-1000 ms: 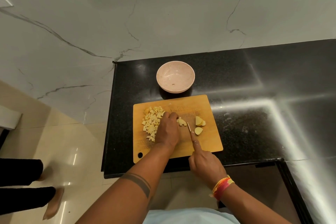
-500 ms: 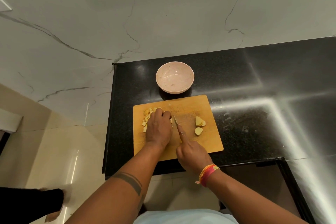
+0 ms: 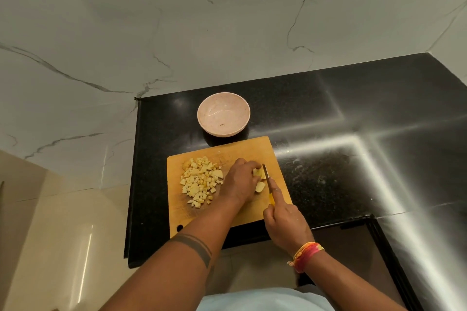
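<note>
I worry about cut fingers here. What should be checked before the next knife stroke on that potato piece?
1. Left hand steadies potato piece: ok.
2. Right hand grips knife by its handle: ok.
3. Left fingertips clear of the blade: cannot tell, they sit very close.
4. Cutting board flat on counter: ok.
5. Diced pile left of the hand, away from the blade: ok.
6. Bowl behind the board, out of the way: ok.
</note>
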Motion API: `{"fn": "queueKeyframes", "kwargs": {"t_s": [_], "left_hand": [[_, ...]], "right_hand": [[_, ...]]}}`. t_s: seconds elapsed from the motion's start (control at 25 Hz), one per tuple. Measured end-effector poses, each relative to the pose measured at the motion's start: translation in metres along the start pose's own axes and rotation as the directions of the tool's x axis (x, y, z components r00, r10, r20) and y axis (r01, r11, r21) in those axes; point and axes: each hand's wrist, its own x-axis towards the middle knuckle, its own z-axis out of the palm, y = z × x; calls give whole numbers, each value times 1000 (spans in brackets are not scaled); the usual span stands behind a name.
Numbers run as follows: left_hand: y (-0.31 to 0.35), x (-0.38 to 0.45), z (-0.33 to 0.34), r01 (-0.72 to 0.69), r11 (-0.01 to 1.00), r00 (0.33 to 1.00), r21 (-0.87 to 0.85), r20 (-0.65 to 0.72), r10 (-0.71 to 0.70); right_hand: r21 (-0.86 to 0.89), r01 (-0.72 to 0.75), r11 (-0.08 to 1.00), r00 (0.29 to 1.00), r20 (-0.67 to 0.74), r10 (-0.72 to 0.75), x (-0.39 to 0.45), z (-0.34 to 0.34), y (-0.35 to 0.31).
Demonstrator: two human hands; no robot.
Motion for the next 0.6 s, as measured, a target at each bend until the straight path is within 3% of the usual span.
{"fn": "queueKeyframes", "kwargs": {"t_s": [0.44,0.6], "left_hand": [[-9,-16,-11,87,996,986,26,-142,-82],[-11,-23,-12,47,997,995,56,-92,-42]], "right_hand": [[-116,55,992,997,61,-48,-2,6,-6],[-143,58,988,992,117,-42,0,13,-9]]}}
